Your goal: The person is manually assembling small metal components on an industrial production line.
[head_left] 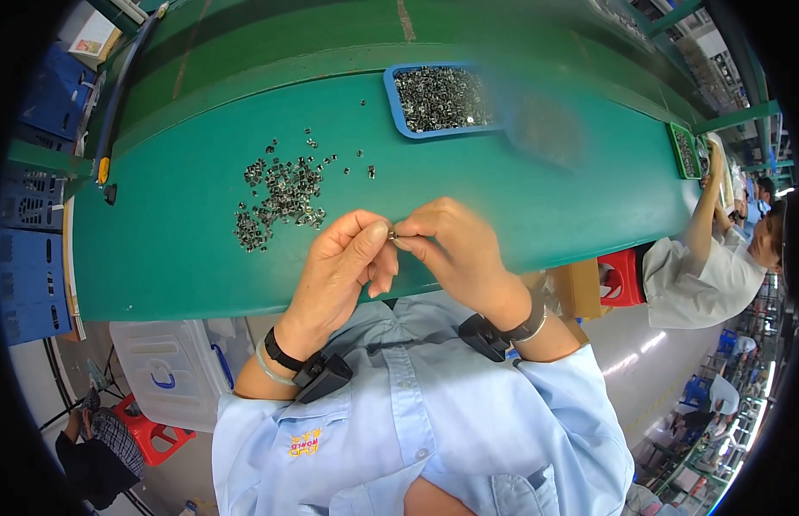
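Note:
Both hands meet above the near edge of the green table point(193, 284). Between the thumb and forefinger of my left hand point(344, 262) a small dark metal part point(393, 234) is pinched; its exact kind is too small to make out. From the other side, the thumb and forefinger of my right hand point(455, 245) close on the same part. Left of the hands lies a loose pile of small black-and-silver metal parts point(288, 191), with a few scattered singly. Beyond the hands stands a blue tray point(403, 120) filled with similar parts.
A blurred patch covers the table right of the tray. At the far right sits a green tray point(685, 153) of parts, near a co-worker's arm point(702, 215). A yellow-handled tool point(104, 170) is by the left edge. A lidded clear plastic box point(163, 361) stands below the table.

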The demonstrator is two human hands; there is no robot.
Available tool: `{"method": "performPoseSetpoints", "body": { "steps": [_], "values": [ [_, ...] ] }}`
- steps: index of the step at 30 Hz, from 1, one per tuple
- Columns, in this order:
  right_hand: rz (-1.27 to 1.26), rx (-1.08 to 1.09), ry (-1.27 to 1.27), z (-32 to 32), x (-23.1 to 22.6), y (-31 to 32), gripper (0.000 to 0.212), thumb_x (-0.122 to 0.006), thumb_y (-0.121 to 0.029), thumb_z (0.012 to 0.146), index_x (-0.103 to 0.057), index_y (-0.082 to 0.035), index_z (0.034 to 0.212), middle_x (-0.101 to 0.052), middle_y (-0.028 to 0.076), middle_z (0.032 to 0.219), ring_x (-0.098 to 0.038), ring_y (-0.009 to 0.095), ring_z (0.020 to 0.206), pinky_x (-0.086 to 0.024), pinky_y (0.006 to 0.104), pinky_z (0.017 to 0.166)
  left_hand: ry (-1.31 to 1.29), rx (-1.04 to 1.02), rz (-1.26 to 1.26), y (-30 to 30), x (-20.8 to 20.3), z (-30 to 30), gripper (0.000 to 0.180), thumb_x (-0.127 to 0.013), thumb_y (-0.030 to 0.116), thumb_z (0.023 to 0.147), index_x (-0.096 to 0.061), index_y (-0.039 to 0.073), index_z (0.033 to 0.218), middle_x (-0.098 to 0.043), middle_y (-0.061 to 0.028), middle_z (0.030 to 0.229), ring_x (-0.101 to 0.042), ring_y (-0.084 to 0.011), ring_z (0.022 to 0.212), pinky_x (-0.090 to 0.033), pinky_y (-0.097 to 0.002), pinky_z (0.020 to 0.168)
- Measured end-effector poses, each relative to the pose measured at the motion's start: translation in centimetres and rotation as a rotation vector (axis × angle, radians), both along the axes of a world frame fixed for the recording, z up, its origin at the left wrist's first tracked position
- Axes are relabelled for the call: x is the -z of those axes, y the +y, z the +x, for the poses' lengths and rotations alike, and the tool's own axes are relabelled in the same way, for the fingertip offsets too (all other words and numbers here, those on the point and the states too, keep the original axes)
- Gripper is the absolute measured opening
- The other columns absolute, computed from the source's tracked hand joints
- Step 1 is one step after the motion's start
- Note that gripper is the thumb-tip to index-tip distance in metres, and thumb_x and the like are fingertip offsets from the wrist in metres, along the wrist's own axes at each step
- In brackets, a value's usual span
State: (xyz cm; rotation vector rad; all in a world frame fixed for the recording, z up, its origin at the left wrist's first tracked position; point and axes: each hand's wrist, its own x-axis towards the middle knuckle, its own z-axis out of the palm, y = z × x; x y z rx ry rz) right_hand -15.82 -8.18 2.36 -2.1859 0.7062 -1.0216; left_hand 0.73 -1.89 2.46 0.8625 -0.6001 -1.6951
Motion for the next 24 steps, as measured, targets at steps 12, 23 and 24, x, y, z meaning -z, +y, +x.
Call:
{"method": "performPoseSetpoints", "body": {
  "steps": [12,23,24],
  "values": [
    [0.02,0.073,-0.116,0.4,0.7,1.1,0.017,-0.071,-0.002,0.076,-0.062,-0.008,0.089,-0.063,0.006,0.083,-0.061,0.022,0.075,-0.048,0.0308,0.064,0.071,-0.011,-0.032,-0.1,0.6,-0.6,0.015,-0.053,0.02,0.096,-0.052,0.006,0.093,-0.059,-0.0033,0.074,-0.051,-0.0083,0.056,-0.039,-0.0208,0.048],
    [0.077,0.071,-0.142,0.2,0.9,1.4,0.019,-0.071,-0.002,0.076,-0.061,-0.007,0.092,-0.064,0.006,0.085,-0.061,0.021,0.075,-0.048,0.0298,0.064,0.106,0.065,-0.048,-0.4,1.2,0.0,0.013,-0.055,0.018,0.095,-0.052,0.006,0.092,-0.058,-0.0034,0.07,-0.051,-0.0088,0.055,-0.039,-0.0223,0.048],
    [0.076,0.071,-0.142,0.1,0.8,1.2,0.019,-0.071,-0.002,0.076,-0.061,-0.007,0.092,-0.064,0.006,0.085,-0.061,0.021,0.075,-0.048,0.0298,0.064,0.106,0.065,-0.049,-0.4,1.1,0.0,0.013,-0.055,0.018,0.095,-0.052,0.006,0.092,-0.058,-0.0034,0.07,-0.051,-0.0088,0.055,-0.039,-0.0223,0.048]
  ]
}}
